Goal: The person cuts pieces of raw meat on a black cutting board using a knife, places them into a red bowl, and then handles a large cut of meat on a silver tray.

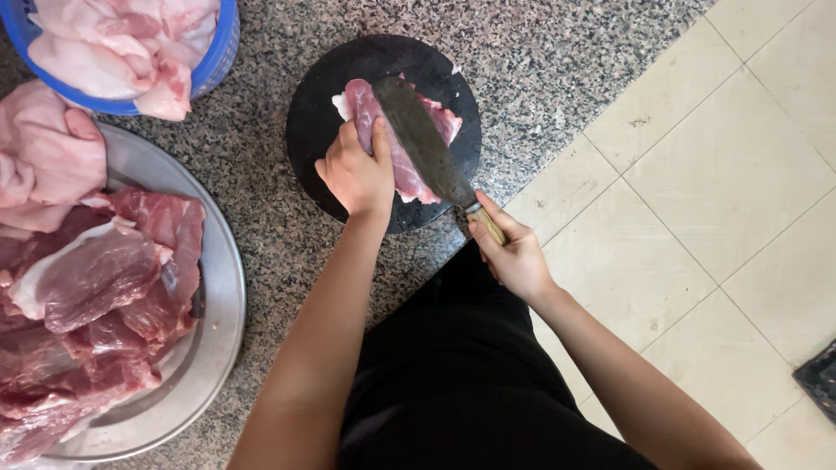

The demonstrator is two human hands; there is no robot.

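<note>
- Head view looks straight down on a speckled granite counter (522, 70), grey and pink, which ends in a slanted edge against a floor of pale cream tiles (723, 174).
- At the left edge lies a wide round metal tray (218, 296), heaped with big chunks of raw red meat (96, 296) that carry white fat.
- Above this tray, at the far left, pale pink pieces of skin or fat (43, 157) hang over its rim.
- In the upper left corner stands a blue plastic basket (222, 48), filled with more pale pink pieces, only partly in view.
- Near the middle top sits a round black cutting board (318, 113), well apart from the basket and near the tray.
- On the board lies a slab of raw pink meat (402, 165) with a white fatty edge.
- A large cleaver (422, 139) with a dark blade lies across this slab, its blade touching the meat and its wooden handle pointing toward the person.
- The left hand (355, 174) is curled, fingers pressed together, and pushes down on the left side of the slab, just beside the blade.
- The right hand (514, 252) is wrapped closed around the cleaver handle, at the counter edge.
- The person wears black clothes, seen between the two bare forearms.
</note>
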